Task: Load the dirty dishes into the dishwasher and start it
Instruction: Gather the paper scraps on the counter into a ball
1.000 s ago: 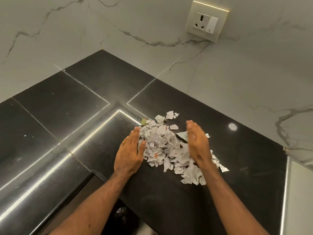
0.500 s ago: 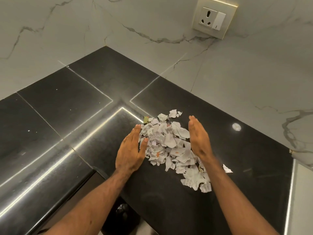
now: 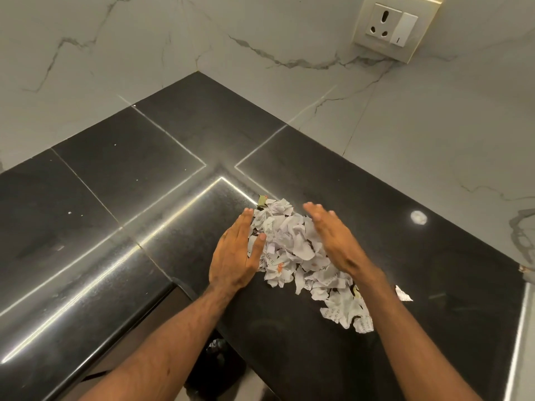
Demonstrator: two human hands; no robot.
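A heap of torn white printed paper scraps (image 3: 292,250) lies on the glossy black stone desk (image 3: 173,183), near its inner corner. The left hand (image 3: 236,256) and the right hand (image 3: 333,238), both flat with straight fingers, press against its two sides. A stray scrap (image 3: 403,293) lies apart to the right. A white wall socket (image 3: 390,24) sits on the marble wall (image 3: 144,53).

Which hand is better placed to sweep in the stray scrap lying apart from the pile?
Right, probably. The right hand sits on the side of the paper pile nearest the stray scrap; the left hand is across the pile.
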